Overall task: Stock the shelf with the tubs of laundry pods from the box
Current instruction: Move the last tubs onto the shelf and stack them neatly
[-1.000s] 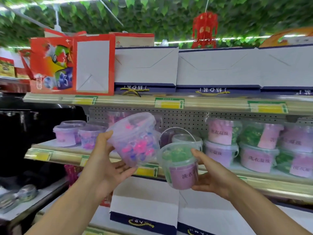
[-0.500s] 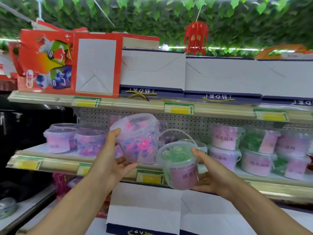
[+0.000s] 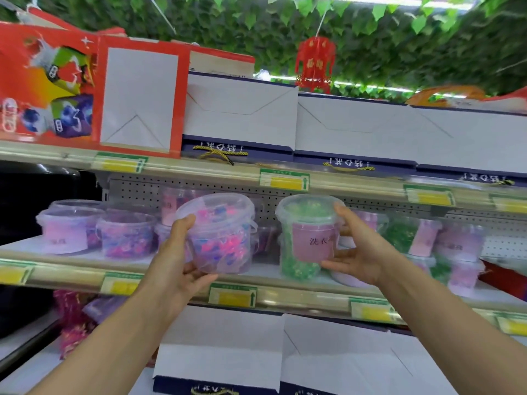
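- Left hand (image 3: pixel 176 269) grips the pink-pod tub (image 3: pixel 219 232), right hand (image 3: pixel 359 252) the green-pod tub (image 3: pixel 308 235).
- Both hover at the shelf (image 3: pixel 299 293) front edge, neither set down.
- Stocked tubs (image 3: pixel 68 229) flank the gap.

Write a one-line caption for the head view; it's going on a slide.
Left hand and right hand each lift a pod tub, pink and green, to the shelf.
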A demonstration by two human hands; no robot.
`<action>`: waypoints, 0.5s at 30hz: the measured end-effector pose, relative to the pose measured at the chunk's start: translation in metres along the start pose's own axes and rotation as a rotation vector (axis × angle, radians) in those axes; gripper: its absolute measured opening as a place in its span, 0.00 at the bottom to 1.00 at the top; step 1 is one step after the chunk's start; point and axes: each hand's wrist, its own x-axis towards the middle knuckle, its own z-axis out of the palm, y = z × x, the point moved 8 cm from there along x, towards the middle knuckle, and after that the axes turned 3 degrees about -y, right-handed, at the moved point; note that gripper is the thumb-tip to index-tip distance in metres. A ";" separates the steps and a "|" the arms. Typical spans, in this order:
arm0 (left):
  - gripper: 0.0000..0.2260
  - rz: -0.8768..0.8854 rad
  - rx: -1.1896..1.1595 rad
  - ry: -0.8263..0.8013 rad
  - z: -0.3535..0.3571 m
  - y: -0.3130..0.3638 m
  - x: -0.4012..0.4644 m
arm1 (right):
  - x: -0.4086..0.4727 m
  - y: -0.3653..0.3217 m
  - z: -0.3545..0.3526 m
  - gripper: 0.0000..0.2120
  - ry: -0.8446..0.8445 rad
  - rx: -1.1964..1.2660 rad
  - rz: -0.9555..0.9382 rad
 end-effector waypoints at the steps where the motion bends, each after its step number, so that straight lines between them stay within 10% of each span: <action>1: 0.18 0.004 0.001 -0.001 0.000 0.000 0.000 | 0.002 -0.001 0.002 0.30 0.013 0.029 0.005; 10: 0.23 0.030 0.019 -0.002 -0.006 -0.001 -0.001 | 0.028 0.005 0.009 0.12 0.023 0.178 0.007; 15: 0.22 0.038 0.036 0.000 -0.011 -0.003 0.001 | 0.051 0.011 0.011 0.18 -0.027 0.045 -0.092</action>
